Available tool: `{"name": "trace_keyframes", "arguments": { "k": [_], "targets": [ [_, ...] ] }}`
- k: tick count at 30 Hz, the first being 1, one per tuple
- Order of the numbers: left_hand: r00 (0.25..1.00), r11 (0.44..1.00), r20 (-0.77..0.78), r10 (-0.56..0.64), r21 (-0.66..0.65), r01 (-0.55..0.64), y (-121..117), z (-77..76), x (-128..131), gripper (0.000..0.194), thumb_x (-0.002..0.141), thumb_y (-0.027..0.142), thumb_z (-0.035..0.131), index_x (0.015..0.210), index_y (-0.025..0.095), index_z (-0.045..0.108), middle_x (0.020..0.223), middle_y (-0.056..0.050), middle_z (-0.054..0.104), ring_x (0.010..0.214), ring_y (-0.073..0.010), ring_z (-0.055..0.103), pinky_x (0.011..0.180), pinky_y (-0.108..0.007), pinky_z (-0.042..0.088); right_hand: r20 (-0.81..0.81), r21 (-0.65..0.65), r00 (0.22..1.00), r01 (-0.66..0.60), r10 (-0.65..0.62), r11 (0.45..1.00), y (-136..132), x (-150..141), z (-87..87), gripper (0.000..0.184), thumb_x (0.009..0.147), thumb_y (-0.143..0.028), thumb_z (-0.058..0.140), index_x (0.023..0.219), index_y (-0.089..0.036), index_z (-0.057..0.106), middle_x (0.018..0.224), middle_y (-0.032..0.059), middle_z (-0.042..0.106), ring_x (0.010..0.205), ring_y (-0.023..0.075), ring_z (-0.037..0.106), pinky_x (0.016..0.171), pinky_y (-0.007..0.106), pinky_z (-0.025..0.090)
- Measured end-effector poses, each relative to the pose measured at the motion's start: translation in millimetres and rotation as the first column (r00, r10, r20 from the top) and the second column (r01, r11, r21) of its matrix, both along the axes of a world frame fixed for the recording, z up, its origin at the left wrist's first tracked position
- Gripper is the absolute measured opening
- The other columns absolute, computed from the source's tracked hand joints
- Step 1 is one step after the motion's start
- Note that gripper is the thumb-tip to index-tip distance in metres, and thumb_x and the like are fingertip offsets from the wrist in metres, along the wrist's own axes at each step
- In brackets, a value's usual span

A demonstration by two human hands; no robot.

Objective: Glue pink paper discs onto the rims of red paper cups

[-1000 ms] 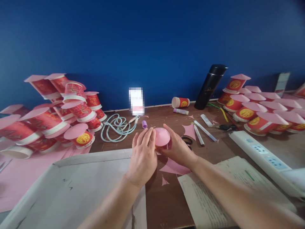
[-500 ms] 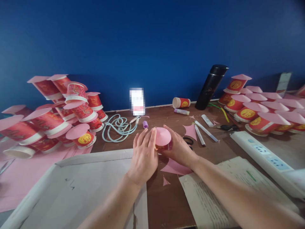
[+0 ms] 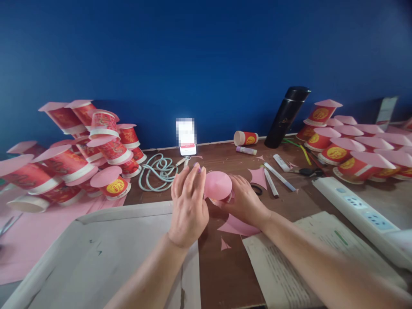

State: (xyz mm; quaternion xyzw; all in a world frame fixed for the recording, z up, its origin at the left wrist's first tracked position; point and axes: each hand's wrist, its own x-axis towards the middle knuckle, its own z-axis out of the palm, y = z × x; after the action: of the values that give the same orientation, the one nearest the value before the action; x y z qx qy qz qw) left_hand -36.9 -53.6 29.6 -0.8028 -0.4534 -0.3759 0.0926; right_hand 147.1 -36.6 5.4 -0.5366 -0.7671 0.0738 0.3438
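Observation:
In the middle of the table, a paper cup (image 3: 222, 200) stands upside down under a pink paper cone (image 3: 218, 184); most of the cup is hidden. My right hand (image 3: 246, 195) curls round the cup's right side and holds it. On the other side, my left hand (image 3: 189, 206) has its fingers stretched out, just left of the cone and slightly apart from it. A purple cap (image 3: 198, 168) is partly covered by my left fingertips. Pink paper scraps (image 3: 240, 226) lie below the cup, and black scissor handles (image 3: 256, 189) show behind my right hand.
Red cups with pink cones (image 3: 112, 182) are piled at left, others (image 3: 337, 150) at right. Beyond my hands are a coiled cable (image 3: 157, 171), a lit phone (image 3: 188, 149), a glue stick (image 3: 246, 150) and a black flask (image 3: 288, 116). A power strip (image 3: 363, 214) lies at right.
My left hand has drawn away to the left from the cone and its fingers have straightened. More of the cone shows, while my right hand stays on the cup.

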Motion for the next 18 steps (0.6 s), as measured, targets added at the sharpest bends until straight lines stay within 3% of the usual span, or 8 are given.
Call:
{"name": "trace_keyframes", "arguments": {
  "k": [8,12,18],
  "targets": [
    [0.998,0.994,-0.051,0.046,-0.094,-0.051,4.8,0.8,-3.2,0.073,0.079,-0.004,0.038,0.143,0.030,0.036,0.151,-0.004,0.037,0.142,-0.0273,0.025,0.114,-0.056,0.021,-0.019,-0.049,0.996,-0.090,0.089,0.995,-3.3,-3.8,4.9,0.051,0.069,-0.041,0.070,0.114,-0.023,0.054,0.109,0.0070,0.064,0.104,0.0278,0.059,0.096,0.047,0.043],
    [0.995,0.990,-0.090,0.052,-0.128,-0.064,5.0,0.5,-3.5,0.069,0.078,-0.004,0.040,0.138,0.029,0.045,0.151,-0.002,0.037,0.142,-0.0280,0.024,0.114,-0.056,0.019,-0.027,-0.047,0.991,-0.133,0.132,0.990,-4.8,-5.5,8.5,0.042,0.070,-0.038,0.069,0.108,-0.022,0.057,0.109,0.0069,0.064,0.104,0.0261,0.060,0.096,0.044,0.043],
    [0.991,0.990,-0.125,0.047,-0.129,-0.063,5.4,0.9,-3.1,0.062,0.077,-0.003,0.044,0.130,0.027,0.053,0.151,-0.002,0.038,0.141,-0.0291,0.025,0.113,-0.057,0.020,-0.026,-0.063,0.989,-0.146,0.145,0.987,-4.9,-5.3,9.4,0.043,0.071,-0.041,0.069,0.108,-0.022,0.057,0.108,0.0068,0.065,0.105,0.0259,0.059,0.097,0.045,0.043]
  ]
}}
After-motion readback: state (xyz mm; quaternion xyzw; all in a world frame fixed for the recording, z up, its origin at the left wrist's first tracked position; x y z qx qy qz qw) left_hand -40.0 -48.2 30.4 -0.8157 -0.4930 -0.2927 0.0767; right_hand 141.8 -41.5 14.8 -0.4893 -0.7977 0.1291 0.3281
